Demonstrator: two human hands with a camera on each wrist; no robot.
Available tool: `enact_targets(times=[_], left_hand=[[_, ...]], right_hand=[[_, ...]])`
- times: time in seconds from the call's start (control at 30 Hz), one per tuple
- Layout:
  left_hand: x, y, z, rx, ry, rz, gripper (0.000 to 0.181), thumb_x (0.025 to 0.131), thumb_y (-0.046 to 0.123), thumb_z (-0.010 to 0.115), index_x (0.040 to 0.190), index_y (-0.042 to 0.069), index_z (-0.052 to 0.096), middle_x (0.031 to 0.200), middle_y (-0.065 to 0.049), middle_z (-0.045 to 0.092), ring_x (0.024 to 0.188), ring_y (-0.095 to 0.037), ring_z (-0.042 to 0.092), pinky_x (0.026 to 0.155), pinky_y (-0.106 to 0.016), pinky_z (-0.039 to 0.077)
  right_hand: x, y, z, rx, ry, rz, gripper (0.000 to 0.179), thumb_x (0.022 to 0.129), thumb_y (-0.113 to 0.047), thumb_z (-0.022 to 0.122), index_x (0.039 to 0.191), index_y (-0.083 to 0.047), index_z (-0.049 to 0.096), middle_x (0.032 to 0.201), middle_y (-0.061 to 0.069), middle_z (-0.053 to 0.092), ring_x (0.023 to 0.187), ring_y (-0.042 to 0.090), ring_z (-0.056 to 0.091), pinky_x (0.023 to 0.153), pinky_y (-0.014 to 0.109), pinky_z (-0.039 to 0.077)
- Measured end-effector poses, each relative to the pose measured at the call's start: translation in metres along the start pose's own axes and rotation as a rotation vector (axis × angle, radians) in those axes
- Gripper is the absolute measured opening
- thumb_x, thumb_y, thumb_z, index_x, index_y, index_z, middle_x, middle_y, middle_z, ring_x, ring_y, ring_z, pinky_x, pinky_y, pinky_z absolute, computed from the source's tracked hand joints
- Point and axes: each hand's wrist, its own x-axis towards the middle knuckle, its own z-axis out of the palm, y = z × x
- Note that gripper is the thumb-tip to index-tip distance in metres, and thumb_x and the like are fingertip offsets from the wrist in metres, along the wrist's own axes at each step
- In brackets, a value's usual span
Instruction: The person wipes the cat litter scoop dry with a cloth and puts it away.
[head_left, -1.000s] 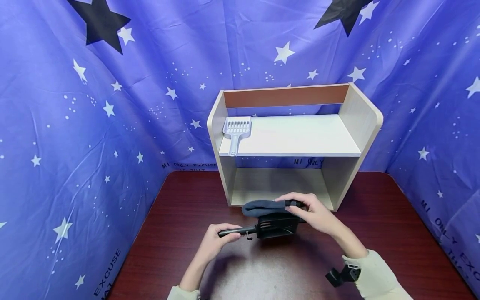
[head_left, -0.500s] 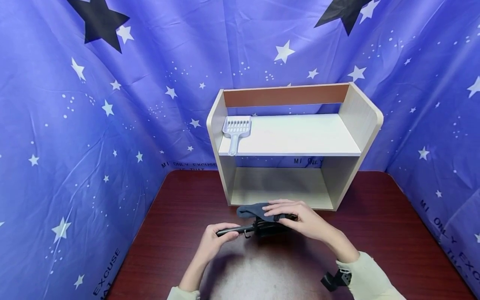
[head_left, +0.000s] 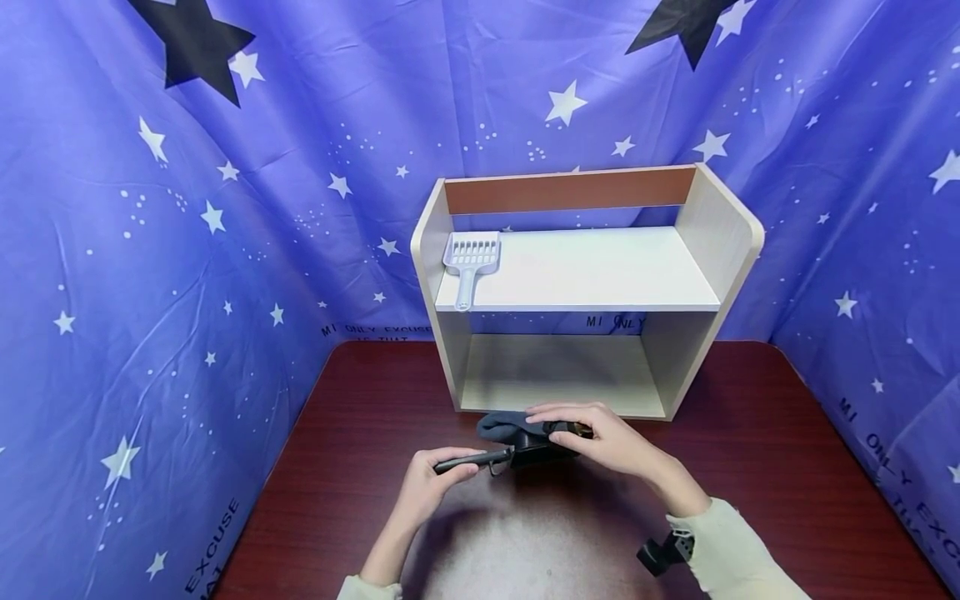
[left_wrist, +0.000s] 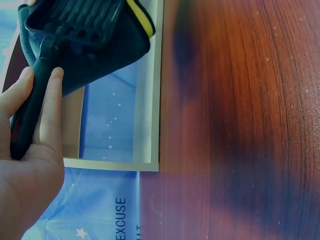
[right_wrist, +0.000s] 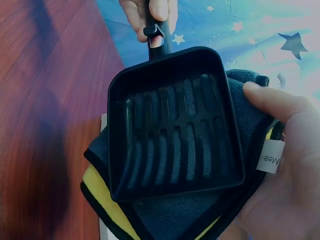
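Observation:
My left hand (head_left: 426,483) grips the handle of a black slotted litter scoop (right_wrist: 172,130), held above the table in front of the shelf. In the left wrist view the fingers and thumb lie along that handle (left_wrist: 36,100). A dark grey cloth (right_wrist: 185,215) with yellow parts and black edging is bunched behind the scoop's slotted pan. My right hand (head_left: 600,433) holds the cloth against the back of the pan, its thumb on the cloth near a white tag (right_wrist: 270,156).
A two-level wooden shelf (head_left: 577,308) stands at the back of the dark red table (head_left: 337,467). On its upper level, at the left, lies a pale litter scoop (head_left: 472,258). A blue starry curtain (head_left: 337,208) surrounds the table.
My right hand and the cloth have shifted left and slightly down over the scoop. The scoop's pan has tilted, showing less of its inside in the head view. My left hand stays nearly still.

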Motion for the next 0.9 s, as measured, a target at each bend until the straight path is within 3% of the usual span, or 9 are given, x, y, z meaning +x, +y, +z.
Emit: enact_targets(times=[0.37, 0.73, 0.9], left_hand=[[0.001, 0.000, 0.000, -0.004, -0.010, 0.017, 0.022, 0.086, 0.008, 0.076, 0.105, -0.002, 0.075, 0.094, -0.022, 0.076, 0.080, -0.001, 0.070, 0.072, -0.018, 0.058], [0.001, 0.002, -0.004, -0.047, -0.002, 0.041, 0.023, 0.087, 0.005, 0.074, 0.107, -0.005, 0.074, 0.101, -0.025, 0.074, 0.085, 0.000, 0.070, 0.075, -0.018, 0.060], [0.002, 0.001, -0.006, -0.045, 0.011, 0.045, 0.023, 0.087, 0.006, 0.075, 0.108, -0.004, 0.074, 0.100, -0.024, 0.075, 0.084, 0.000, 0.071, 0.074, -0.018, 0.060]], right_hand=[[-0.010, 0.010, -0.003, 0.142, -0.026, 0.074, 0.037, 0.102, -0.014, 0.054, 0.138, -0.022, 0.059, 0.142, 0.001, 0.061, 0.135, 0.005, 0.050, 0.111, 0.018, 0.039], [-0.021, 0.015, -0.007, 0.218, 0.036, 0.145, 0.039, 0.104, -0.014, 0.051, 0.142, -0.018, 0.055, 0.144, 0.005, 0.058, 0.133, -0.003, 0.047, 0.107, 0.014, 0.039], [-0.027, 0.020, -0.006, 0.241, 0.085, 0.135, 0.039, 0.104, -0.010, 0.048, 0.143, -0.013, 0.054, 0.144, 0.012, 0.057, 0.134, -0.005, 0.046, 0.108, 0.012, 0.037]])
